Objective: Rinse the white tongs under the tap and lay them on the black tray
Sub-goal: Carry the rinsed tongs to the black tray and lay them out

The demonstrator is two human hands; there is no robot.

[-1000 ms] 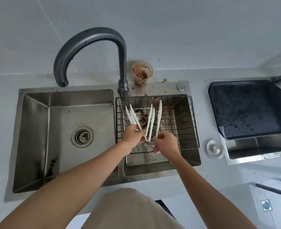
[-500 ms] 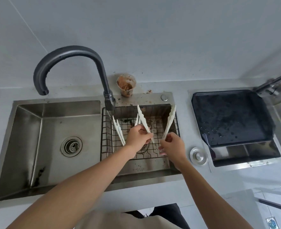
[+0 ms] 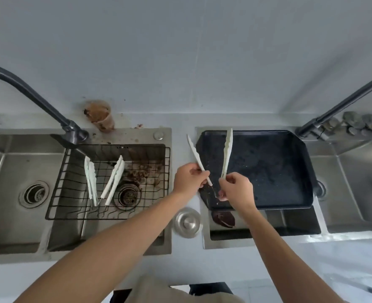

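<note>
On the grey worktop (image 3: 185,254), my left hand (image 3: 188,179) and right hand (image 3: 237,189) each grip white tongs (image 3: 227,154) over the black tray (image 3: 268,167); two more pairs wait at nine o'clock.

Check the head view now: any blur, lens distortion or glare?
Head view: wide-angle bowing bends the counter and the dark curved tap; soft, slightly smeared focus overall; white plastic tongs stay legible over the black rectangular tray; mild sheen on the stainless steel sink, no harsh glare.
</note>
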